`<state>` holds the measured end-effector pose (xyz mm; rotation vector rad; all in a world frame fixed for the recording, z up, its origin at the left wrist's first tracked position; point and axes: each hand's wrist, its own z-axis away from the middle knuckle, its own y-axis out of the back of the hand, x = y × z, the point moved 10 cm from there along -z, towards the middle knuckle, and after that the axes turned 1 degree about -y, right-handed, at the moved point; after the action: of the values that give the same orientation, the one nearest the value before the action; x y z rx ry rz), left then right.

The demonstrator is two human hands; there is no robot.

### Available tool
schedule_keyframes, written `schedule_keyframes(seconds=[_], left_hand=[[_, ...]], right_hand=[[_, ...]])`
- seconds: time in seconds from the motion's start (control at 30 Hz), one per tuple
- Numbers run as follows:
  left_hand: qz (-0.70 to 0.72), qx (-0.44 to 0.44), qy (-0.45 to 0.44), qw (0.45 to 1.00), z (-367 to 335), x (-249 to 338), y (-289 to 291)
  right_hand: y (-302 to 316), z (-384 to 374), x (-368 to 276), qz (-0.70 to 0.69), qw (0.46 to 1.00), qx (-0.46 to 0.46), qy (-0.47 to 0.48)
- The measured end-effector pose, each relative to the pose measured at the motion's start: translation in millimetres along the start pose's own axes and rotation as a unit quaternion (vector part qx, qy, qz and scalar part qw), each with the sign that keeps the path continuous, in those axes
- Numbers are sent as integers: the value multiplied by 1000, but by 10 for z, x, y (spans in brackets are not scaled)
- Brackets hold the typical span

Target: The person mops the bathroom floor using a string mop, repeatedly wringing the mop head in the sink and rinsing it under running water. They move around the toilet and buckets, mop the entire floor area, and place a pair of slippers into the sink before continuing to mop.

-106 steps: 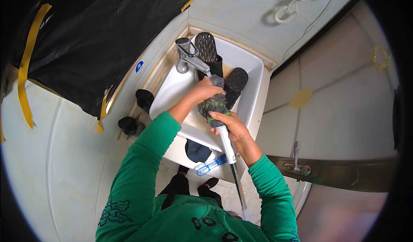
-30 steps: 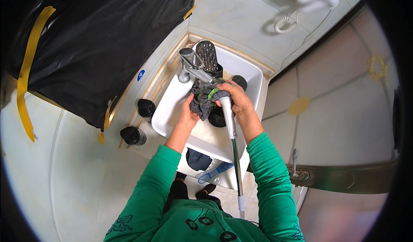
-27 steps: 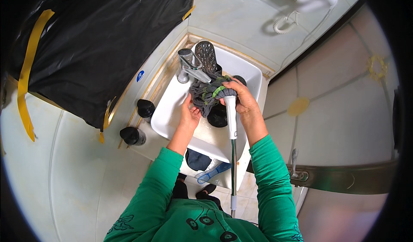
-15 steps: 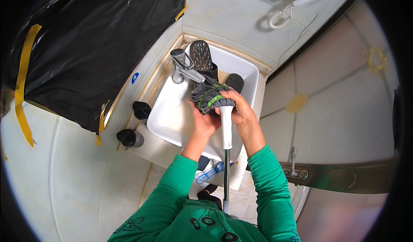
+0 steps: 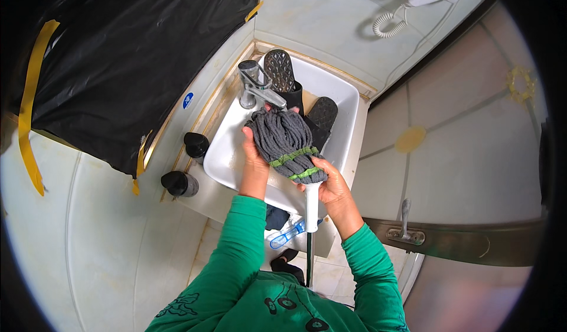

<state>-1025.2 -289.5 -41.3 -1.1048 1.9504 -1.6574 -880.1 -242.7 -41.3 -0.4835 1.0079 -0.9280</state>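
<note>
Mop head, grey and stringy with two green bands, sits over the white sink, right under the shiny tap.

From the head camera, looking down: the left hand is on the left side of the strings. Its fingers wrap around behind the bundle, so only the back of the hand shows. The right hand is lower, where the strings meet the white handle. Its fingers curl around that spot, just below the green bands. Both hands are closed on the mop, not spread wide.

The strings look soft and floppy. I think they are wet and heavy, because they hang in a thick clump. Wet strings can slip and drip, so a tight squeeze around the whole bundle seems best. The white handle is hard and stiff. That is the good place to hold it steady, close under the right fingers.

Past the fingertips, two dark shoe soles stand in the sink against the far side. Off to the left of the left fingers, two black bottles stand on the bench beside the sink. Below the right fingers, down by the floor, lies a blue and white thing I cannot make out.
</note>
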Motion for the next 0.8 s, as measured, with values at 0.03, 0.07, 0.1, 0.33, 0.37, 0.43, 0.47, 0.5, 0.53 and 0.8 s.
schedule_keyframes(seconds=[0.03, 0.07, 0.1, 0.33, 0.37, 0.43, 0.47, 0.5, 0.53, 0.8], left_hand=[[-30, 1, 12, 999, 13, 21, 13], [-59, 75, 30, 995, 33, 84, 174], [-93, 181, 54, 978, 89, 114, 381], [-493, 242, 190, 814, 45, 101, 306], [-588, 255, 174, 747, 2, 160, 246], [-721, 128, 182, 656, -205, 43, -17], [-779, 62, 183, 596, -289, -43, -138], [-831, -8, 172, 529, -354, -140, -264], [-844, -16, 201, 496, -360, -210, -258], [-937, -96, 311, 128, -356, -770, -147]], right_hand=[[5, 25, -2, 17, 1000, 5, 1], [1, 54, -12, 36, 999, 9, 5], [-34, 76, -20, 56, 998, 1, 9], [-172, 86, 260, 231, 971, 53, -23], [-183, 54, 305, 265, 961, 68, -27], [-269, -37, 283, 281, 958, 66, 6], [-296, -86, 267, 290, 955, 63, 8], [-310, -134, 263, 302, 951, 64, 5], [-346, -191, 229, 302, 950, 69, 37], [-174, -550, 111, 457, 876, 102, 115]])
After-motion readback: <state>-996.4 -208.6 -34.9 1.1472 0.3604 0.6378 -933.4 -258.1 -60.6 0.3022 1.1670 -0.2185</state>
